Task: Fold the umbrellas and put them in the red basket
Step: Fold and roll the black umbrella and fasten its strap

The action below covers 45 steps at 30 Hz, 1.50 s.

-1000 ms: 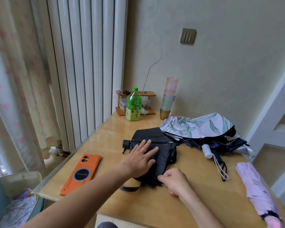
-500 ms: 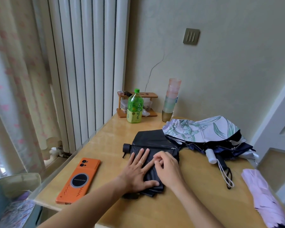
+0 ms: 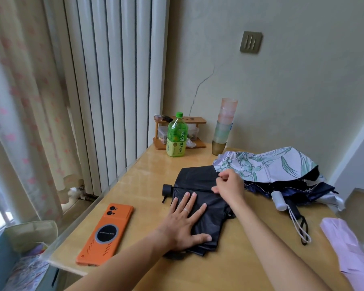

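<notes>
Fabric of the black umbrella (image 3: 198, 177) is pinched by the right hand (image 3: 229, 185) at frame centre; its lower part is pressed flat by the spread left hand (image 3: 185, 223). It is laid on the table (image 3: 229, 269), against a floral umbrella (image 3: 267, 164).

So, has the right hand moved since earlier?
Yes. The right hand moved along the black umbrella, from its near edge to beside the floral umbrella.

1. A single wide-angle camera on my head looks forward and down across the table (image 3: 219, 274).
2. It is near: my left hand (image 3: 184, 225) and right hand (image 3: 229, 185), on the black umbrella (image 3: 198, 177), sit mid-frame.
</notes>
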Each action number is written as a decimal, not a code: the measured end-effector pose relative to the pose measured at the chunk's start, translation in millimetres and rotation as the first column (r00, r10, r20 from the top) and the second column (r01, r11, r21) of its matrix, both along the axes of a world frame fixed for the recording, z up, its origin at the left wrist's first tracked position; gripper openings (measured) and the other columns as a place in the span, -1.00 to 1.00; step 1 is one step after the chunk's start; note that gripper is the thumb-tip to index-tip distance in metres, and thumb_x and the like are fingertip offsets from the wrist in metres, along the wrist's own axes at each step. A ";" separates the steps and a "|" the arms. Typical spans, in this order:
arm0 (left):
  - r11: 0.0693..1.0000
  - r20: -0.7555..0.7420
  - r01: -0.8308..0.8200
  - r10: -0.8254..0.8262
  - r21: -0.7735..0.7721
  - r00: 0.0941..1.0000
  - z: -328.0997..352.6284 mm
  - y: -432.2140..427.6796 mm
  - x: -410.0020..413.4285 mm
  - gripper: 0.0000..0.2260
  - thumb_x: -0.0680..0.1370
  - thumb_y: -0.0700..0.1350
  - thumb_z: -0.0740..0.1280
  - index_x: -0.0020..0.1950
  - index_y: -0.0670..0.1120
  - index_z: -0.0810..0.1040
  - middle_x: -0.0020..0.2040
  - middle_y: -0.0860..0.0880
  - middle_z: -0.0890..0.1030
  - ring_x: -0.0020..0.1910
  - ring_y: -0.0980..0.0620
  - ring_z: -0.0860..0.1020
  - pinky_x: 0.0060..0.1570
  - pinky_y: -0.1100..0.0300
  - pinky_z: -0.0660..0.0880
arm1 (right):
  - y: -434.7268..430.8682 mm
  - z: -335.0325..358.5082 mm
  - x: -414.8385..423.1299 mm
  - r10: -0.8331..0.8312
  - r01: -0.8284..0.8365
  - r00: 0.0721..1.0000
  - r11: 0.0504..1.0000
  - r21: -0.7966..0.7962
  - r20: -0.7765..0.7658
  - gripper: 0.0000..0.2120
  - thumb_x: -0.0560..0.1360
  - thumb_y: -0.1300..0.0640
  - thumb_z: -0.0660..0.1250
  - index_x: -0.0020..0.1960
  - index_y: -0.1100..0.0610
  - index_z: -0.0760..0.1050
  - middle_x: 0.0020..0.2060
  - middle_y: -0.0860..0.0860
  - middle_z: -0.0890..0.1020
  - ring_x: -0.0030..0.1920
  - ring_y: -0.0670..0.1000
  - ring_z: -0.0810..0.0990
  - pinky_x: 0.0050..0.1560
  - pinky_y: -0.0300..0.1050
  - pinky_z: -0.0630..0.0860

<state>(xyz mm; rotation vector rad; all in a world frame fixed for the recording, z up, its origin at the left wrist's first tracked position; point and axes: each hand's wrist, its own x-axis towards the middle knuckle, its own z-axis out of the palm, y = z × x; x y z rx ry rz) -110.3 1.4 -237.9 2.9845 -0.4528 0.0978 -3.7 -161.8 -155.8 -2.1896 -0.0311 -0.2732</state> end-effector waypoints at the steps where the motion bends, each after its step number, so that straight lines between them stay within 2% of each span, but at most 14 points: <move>1: 1.000 -0.001 0.001 -0.001 0.003 1.000 0.2 0.3 0.2 -0.03 0.31 0.63 -0.31 0.64 0.20 -0.27 0.62 -0.08 -0.38 0.56 -0.07 -0.46 0.56 -0.17 -0.33 | -2.5 4.4 5.0 -0.001 0.006 0.999 0.995 0.104 -0.051 -0.83 0.53 0.25 0.26 0.10 0.12 0.50 -0.19 -0.05 0.65 -0.29 -0.02 0.74 0.08 -0.07 0.57; 3: 1.000 -0.003 0.001 -0.001 0.005 1.000 0.0 0.1 0.6 -0.03 0.31 0.63 -0.31 0.64 0.20 -0.26 0.62 -0.09 -0.38 0.56 -0.07 -0.46 0.56 -0.17 -0.32 | -5.4 8.5 13.6 0.122 -0.025 0.965 0.923 0.383 -0.231 -0.83 0.56 0.31 0.26 0.14 0.19 0.42 -0.08 0.02 0.58 -0.23 0.11 0.76 0.09 0.01 0.65; 5: 1.000 -0.007 0.002 -0.002 0.005 1.000 -0.4 -0.1 0.7 -0.03 0.31 0.63 -0.30 0.64 0.20 -0.26 0.62 -0.09 -0.38 0.56 -0.07 -0.46 0.56 -0.18 -0.32 | -7.1 13.4 18.9 0.268 -0.008 0.904 0.791 0.612 -0.334 -0.83 0.61 0.37 0.25 0.19 0.31 0.39 0.02 0.17 0.50 -0.21 0.21 0.74 -0.18 -0.06 0.71; 7: 1.000 -0.004 0.001 -0.001 0.004 1.000 -0.2 -0.2 0.1 -0.04 0.32 0.62 -0.29 0.64 0.20 -0.26 0.62 -0.09 -0.38 0.56 -0.07 -0.46 0.56 -0.18 -0.32 | -10.6 12.3 24.6 0.298 0.049 0.886 0.702 0.711 -0.355 -0.71 0.61 0.33 0.30 0.29 0.39 0.38 0.15 0.29 0.50 -0.25 0.16 0.72 -0.39 -0.17 0.64; 9: 1.000 -0.007 0.003 -0.003 -0.001 1.000 0.6 0.1 -0.8 -0.04 0.33 0.62 -0.29 0.64 0.19 -0.26 0.62 -0.09 -0.37 0.56 -0.08 -0.46 0.56 -0.18 -0.31 | -10.8 15.0 24.1 0.283 0.077 0.896 0.662 0.746 -0.343 -0.68 0.58 0.21 0.42 0.26 0.32 0.47 0.05 0.21 0.58 -0.36 0.04 0.67 -0.47 -0.23 0.56; 16: 0.999 -0.002 0.012 -0.013 -0.052 1.000 -0.7 2.4 -1.9 -0.15 0.48 0.57 -0.09 0.62 0.20 -0.33 0.63 -0.05 -0.37 0.57 -0.04 -0.46 0.56 -0.17 -0.32 | -0.2 32.9 -7.1 0.359 -0.121 0.887 0.787 0.605 -0.291 -0.81 0.48 0.11 0.56 -0.05 0.10 0.56 -0.28 -0.03 0.57 -0.50 -0.08 0.39 -0.53 -0.26 0.30; 22: 0.991 0.083 -0.007 0.018 -0.131 0.996 -0.8 3.3 -4.7 -0.16 0.54 0.51 -0.07 0.59 -0.07 0.17 0.66 -0.01 -0.26 0.60 0.05 -0.38 0.58 -0.11 -0.27 | 0.7 31.4 -53.6 0.330 -0.259 0.941 0.845 0.468 -0.075 -0.88 0.55 0.20 0.45 -0.08 0.25 0.58 -0.35 0.07 0.49 -0.50 -0.06 0.38 -0.48 -0.23 0.27; 25: 0.989 0.218 -0.021 0.053 -0.145 0.974 -1.0 1.8 -8.2 -0.19 0.55 0.50 -0.19 0.43 -0.08 0.37 0.62 -0.09 0.12 0.63 -0.07 -0.01 0.57 -0.05 -0.11 | -3.7 22.3 -81.2 0.349 -0.286 0.936 0.826 0.486 -0.043 -0.68 0.56 0.19 0.44 -0.29 0.13 0.37 -0.46 0.10 0.40 -0.51 -0.03 0.37 -0.47 -0.20 0.25; 27: 0.989 0.246 -0.035 0.070 -0.145 0.967 1.2 2.7 -11.6 -0.25 0.58 0.45 -0.19 0.34 -0.07 0.43 0.42 -0.11 0.33 0.42 -0.12 0.27 0.45 -0.01 0.13 | -7.3 13.5 -96.3 0.367 -0.290 0.929 0.807 0.514 -0.052 -0.65 0.57 0.17 0.44 -0.29 0.09 0.34 -0.50 0.06 0.38 -0.49 -0.02 0.38 -0.46 -0.20 0.26; 30: 0.965 0.203 -0.048 0.103 -0.258 0.974 11.8 5.5 -17.3 -0.51 0.62 0.23 -0.01 0.26 -0.08 0.45 0.26 -0.07 0.43 0.22 -0.07 0.36 0.31 -0.02 0.33 | -16.2 -4.0 -110.4 0.390 -0.307 0.919 0.801 0.514 -0.059 -0.74 0.58 0.16 0.43 -0.22 0.13 0.41 -0.46 0.03 0.40 -0.43 -0.01 0.41 -0.42 -0.19 0.29; 33: 0.727 0.062 -0.167 0.278 -0.666 0.959 27.4 8.6 -24.7 -0.80 0.60 -0.10 0.23 0.21 -0.07 0.36 0.13 -0.06 0.54 0.09 -0.03 0.51 0.17 0.00 0.46 | -27.1 -21.4 -121.0 0.379 -0.310 0.923 0.841 0.443 -0.074 -0.74 0.59 0.17 0.41 -0.16 0.29 0.44 -0.44 0.10 0.44 -0.38 0.02 0.43 -0.39 -0.19 0.34; 36: 0.441 -0.036 -0.216 0.381 -0.871 0.924 36.7 13.5 -26.0 -0.74 0.61 -0.19 0.21 0.25 0.02 0.28 0.10 -0.04 0.57 0.06 -0.04 0.56 0.11 0.03 0.48 | -33.9 -35.9 -127.8 0.367 -0.310 0.924 0.882 0.356 -0.106 -0.71 0.59 0.16 0.42 -0.07 0.40 0.47 -0.45 0.11 0.49 -0.36 0.06 0.45 -0.37 -0.17 0.38; 40: 0.469 0.010 -0.209 0.422 -0.858 0.907 49.9 19.2 -23.1 -0.87 0.61 -0.14 0.23 0.03 0.03 0.56 0.01 0.04 0.51 0.05 0.15 0.46 0.01 0.36 0.35 | -37.2 -42.1 -131.6 0.343 -0.298 0.928 0.917 0.264 -0.147 -0.76 0.58 0.17 0.40 -0.06 0.38 0.52 -0.47 0.08 0.53 -0.42 -0.04 0.45 -0.35 -0.21 0.42; 45: 0.258 -0.126 -0.245 0.403 -0.935 0.906 60.8 15.8 -30.1 -0.58 0.65 0.10 0.22 -0.28 -0.17 0.45 -0.26 0.00 0.49 -0.17 0.04 0.48 -0.16 0.13 0.38 | -39.7 -39.6 -129.9 0.323 -0.240 0.920 0.912 0.332 -0.223 -0.54 0.60 -0.06 0.39 -0.10 0.39 0.46 -0.46 0.07 0.52 -0.39 0.01 0.45 -0.27 -0.13 0.40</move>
